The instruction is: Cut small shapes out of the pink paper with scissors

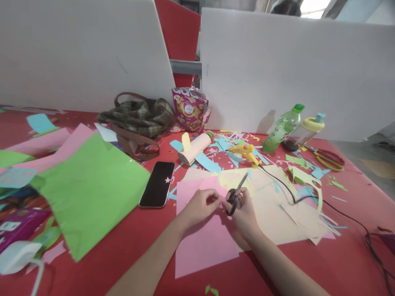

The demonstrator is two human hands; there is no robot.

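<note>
My right hand (245, 211) is closed round the black handles of a pair of scissors (237, 193), whose blades point up and away. My left hand (202, 205) pinches a small pink paper piece (222, 200) right beside the scissor handles. Both hands hover over a pink paper sheet (203, 242) lying on the red table (148, 242). A cream sheet (277, 213) lies to the right of the pink one.
A black phone (157, 183) lies left of the pink sheet, beside a large green sheet (92, 189). Further back are a yellow glue gun (247, 153) with its black cord, a paper roll (194, 149), a plaid bag (138, 119), a snack packet (189, 107), a green bottle (282, 127) and red-yellow scissors (328, 158). White boards stand behind.
</note>
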